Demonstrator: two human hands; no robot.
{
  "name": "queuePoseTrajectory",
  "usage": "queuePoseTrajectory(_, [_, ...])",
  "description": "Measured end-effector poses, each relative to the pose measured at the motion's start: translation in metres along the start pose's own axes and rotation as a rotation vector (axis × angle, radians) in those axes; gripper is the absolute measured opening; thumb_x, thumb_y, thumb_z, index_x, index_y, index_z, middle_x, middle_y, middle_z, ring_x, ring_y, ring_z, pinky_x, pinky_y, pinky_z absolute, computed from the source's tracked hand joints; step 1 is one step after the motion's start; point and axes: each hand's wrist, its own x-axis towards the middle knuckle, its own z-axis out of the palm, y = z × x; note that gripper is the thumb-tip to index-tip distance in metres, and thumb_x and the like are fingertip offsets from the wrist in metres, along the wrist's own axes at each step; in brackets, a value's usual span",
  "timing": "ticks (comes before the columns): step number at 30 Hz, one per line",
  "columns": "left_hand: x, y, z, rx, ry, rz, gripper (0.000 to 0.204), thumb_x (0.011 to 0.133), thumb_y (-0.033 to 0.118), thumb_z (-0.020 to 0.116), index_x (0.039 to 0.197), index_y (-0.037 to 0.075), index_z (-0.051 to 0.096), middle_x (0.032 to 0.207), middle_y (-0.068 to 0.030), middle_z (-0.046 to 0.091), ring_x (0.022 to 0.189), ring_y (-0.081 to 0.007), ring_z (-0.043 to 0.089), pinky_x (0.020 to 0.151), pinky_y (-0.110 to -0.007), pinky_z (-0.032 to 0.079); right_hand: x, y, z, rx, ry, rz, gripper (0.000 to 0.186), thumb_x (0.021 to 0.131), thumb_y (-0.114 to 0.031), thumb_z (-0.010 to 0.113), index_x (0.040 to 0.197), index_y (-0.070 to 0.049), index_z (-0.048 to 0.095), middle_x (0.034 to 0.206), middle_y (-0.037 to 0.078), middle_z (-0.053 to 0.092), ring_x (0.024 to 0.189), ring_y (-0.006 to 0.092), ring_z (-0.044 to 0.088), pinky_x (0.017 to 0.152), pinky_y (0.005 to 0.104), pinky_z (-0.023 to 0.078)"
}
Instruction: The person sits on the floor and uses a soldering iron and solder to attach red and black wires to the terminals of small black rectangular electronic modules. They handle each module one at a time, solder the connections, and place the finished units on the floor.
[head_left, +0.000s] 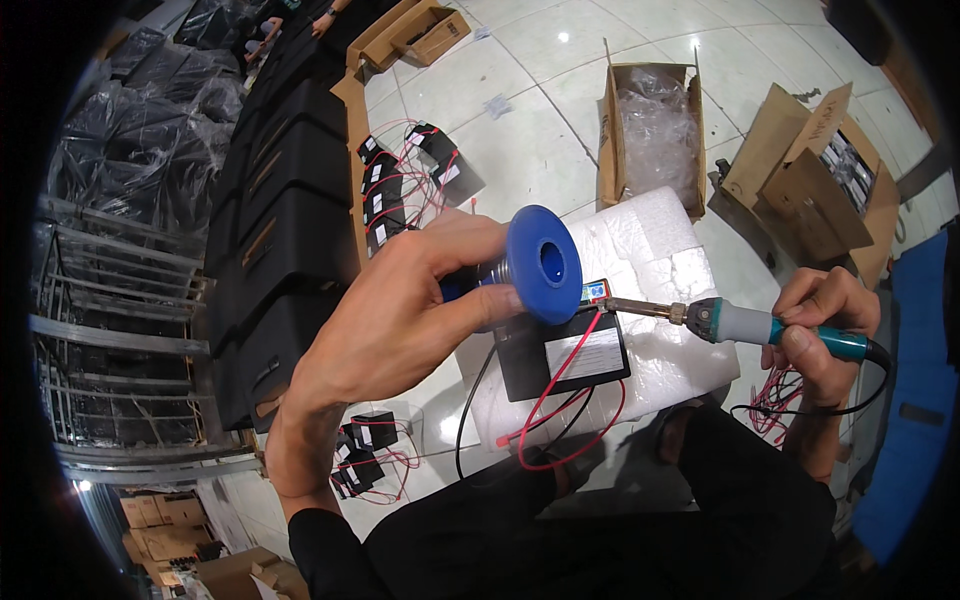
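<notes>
My left hand (400, 300) is closed around a blue spool of solder wire (545, 265), its round flange facing right. In my right hand (825, 335) is a soldering iron (740, 322) with a teal and grey handle, pointing left. The iron's tip meets the upper edge of a black box-shaped battery (530, 365) with a white label, where a red wire (570, 360) starts. Red and black wires loop down from the battery. It rests on a white foam block (665, 350) before my knees. The spool hides part of the battery's top.
Several black batteries with red wires lie on the tiled floor at the left (385, 195) and lower left (368, 435). Beyond the foam stands an open carton with plastic wrap (655, 130); another carton (815, 180) is at right. Black cases (290, 190) line the left.
</notes>
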Motion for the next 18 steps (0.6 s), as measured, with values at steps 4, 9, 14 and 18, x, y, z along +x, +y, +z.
queuePoseTrajectory(4, [0.0, 0.0, 0.002, -0.021, 0.031, -0.032, 0.027, 0.082, 0.016, 0.077, 0.104, 0.001, 0.074, 0.097, -0.0076, 0.069, 0.092, -0.0172, 0.054, 0.09, -0.034, 0.041, 0.002, -0.001, 0.0, -0.031, -0.018, -0.033, 0.018, 0.074, -0.005, 0.074, 0.079, 0.001, 0.057, 0.07, 0.017, 0.063, 0.056, 0.0149, 0.061, 0.051, 0.026, 0.05])
queuePoseTrajectory(9, [-0.002, 0.0, 0.004, -0.021, 0.062, 0.017, 0.03, 0.081, 0.017, 0.077, 0.104, 0.0, 0.073, 0.097, -0.0082, 0.069, 0.093, -0.0182, 0.054, 0.09, -0.034, 0.041, 0.01, -0.006, 0.0, -0.136, -0.068, -0.126, 0.019, 0.073, -0.007, 0.075, 0.076, 0.0, 0.058, 0.068, 0.017, 0.064, 0.055, 0.0151, 0.061, 0.05, 0.0258, 0.049])
queuePoseTrajectory(14, [-0.003, -0.002, 0.004, 0.064, 0.069, 0.095, 0.033, 0.08, 0.018, 0.077, 0.107, 0.0, 0.071, 0.1, -0.0101, 0.068, 0.093, -0.0228, 0.056, 0.091, -0.036, 0.042, 0.02, -0.017, -0.004, -0.29, -0.179, -0.194, 0.018, 0.072, -0.011, 0.074, 0.075, 0.0, 0.059, 0.068, 0.017, 0.065, 0.054, 0.016, 0.062, 0.05, 0.0256, 0.049])
queuePoseTrajectory(18, [-0.006, 0.001, 0.007, 0.058, 0.096, 0.123, 0.031, 0.082, 0.014, 0.074, 0.11, 0.001, 0.07, 0.103, -0.0118, 0.068, 0.097, -0.0266, 0.057, 0.094, -0.037, 0.042, 0.027, -0.02, -0.007, -0.37, -0.261, -0.275, 0.021, 0.075, -0.018, 0.074, 0.077, -0.001, 0.061, 0.067, 0.017, 0.066, 0.052, 0.017, 0.062, 0.049, 0.026, 0.049])
